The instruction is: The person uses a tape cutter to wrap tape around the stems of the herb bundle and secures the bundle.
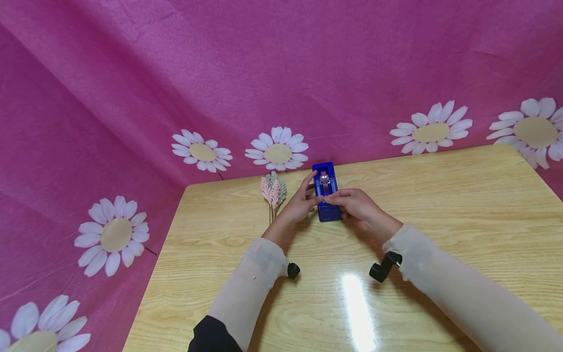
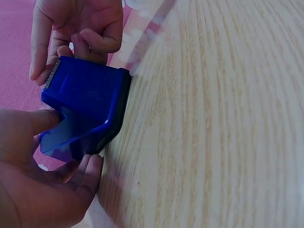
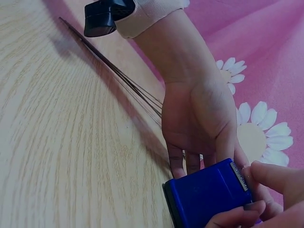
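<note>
A blue tape dispenser (image 1: 330, 212) with a roll in its middle stands near the back edge of the table, its serrated cutter (image 3: 239, 176) at the near end. My left hand (image 1: 300, 204) grips it from the left side, with fingers (image 2: 88, 173) low against its body. From the right, my right hand (image 1: 358, 204) holds the near end, its fingertips at the cutter, where they meet those of my left hand. Whether a tape end lies between these fingertips is too small to tell.
Pink and grey-green artificial flower sprigs (image 1: 273, 190) lie on the wooden table (image 1: 211, 274) left of the dispenser, their thin stems (image 3: 118, 71) beside my left forearm. A magenta cloth (image 1: 281, 73) with white daisies rises behind the table.
</note>
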### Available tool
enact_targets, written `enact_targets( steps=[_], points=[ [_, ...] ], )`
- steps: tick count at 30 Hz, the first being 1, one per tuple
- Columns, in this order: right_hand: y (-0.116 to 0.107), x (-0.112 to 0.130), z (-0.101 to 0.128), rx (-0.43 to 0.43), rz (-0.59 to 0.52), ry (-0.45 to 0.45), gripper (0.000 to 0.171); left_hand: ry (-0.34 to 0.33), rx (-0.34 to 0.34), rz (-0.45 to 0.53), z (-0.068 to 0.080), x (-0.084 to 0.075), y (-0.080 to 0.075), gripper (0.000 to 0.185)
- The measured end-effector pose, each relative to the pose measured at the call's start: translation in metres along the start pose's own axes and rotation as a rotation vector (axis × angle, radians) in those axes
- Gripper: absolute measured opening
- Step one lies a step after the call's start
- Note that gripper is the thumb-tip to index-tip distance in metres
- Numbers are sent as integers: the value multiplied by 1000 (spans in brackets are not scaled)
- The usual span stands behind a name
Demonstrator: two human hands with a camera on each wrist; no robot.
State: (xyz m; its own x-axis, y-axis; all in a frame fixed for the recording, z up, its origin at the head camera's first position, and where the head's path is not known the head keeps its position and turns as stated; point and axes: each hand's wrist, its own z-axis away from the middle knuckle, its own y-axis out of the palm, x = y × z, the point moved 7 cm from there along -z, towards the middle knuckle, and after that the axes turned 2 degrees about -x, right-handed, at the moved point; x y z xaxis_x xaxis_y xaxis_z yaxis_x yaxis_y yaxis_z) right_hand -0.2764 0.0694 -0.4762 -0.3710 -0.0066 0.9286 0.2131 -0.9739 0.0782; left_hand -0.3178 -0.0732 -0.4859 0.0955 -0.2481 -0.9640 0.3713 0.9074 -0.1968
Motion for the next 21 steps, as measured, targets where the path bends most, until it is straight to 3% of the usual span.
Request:
enact_targets(
  steps=[8, 21],
  points=[
    [-2, -2, 1, -30, 32, 8, 28, 24, -11, -16, 2, -1, -2, 75],
    [-1, -5, 10, -35, 33, -6, 25, -2, -22, 3, -1, 1, 0, 77]
  ],
)
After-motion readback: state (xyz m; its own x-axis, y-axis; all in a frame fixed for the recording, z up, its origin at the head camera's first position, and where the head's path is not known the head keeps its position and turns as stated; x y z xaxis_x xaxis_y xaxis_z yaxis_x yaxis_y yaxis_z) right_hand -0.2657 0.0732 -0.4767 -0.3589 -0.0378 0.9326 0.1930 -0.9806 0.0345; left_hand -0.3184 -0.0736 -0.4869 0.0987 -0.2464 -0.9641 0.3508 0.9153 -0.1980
